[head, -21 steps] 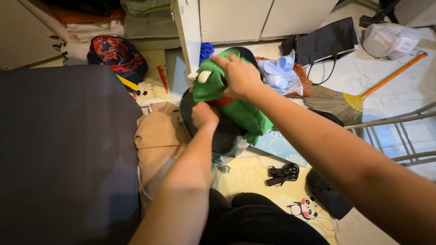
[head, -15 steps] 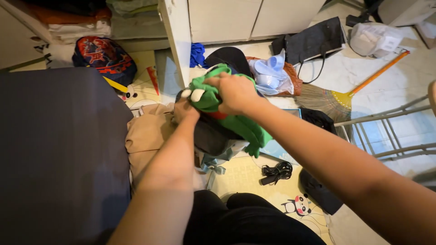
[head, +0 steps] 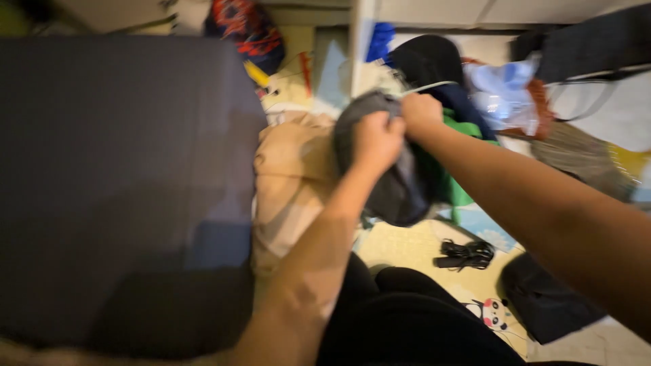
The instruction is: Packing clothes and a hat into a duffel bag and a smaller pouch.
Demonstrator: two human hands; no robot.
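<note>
Both hands meet at the top of a dark grey bag (head: 397, 183) that stands on the floor just ahead of the person's knees, against the right edge of a tan cushion (head: 291, 183). The left hand (head: 375, 139) is closed in a fist on the bag's upper rim, gripping the grey fabric there. The right hand (head: 420, 114) sits just beside it, a little farther from the body and to the right, also curled shut, apparently pinching the same rim or a thin pale strap (head: 427, 86) that runs off from it (motion blur keeps me from telling which). The two fists are nearly touching, so neither is clearly nearer the bag; both are already on it.

The bag's long axis runs from the gripped rim down and toward the person, its rounded bottom resting at the near edge of the patterned floor mat (head: 407, 247). A green plush toy (head: 458, 159) lies tucked behind and to the right of the bag, below the right forearm, only partly showing.

A coil of black cable (head: 464, 253) lies on the mat, apart from the bag. A large dark mattress (head: 122, 183) fills the left side.
</note>
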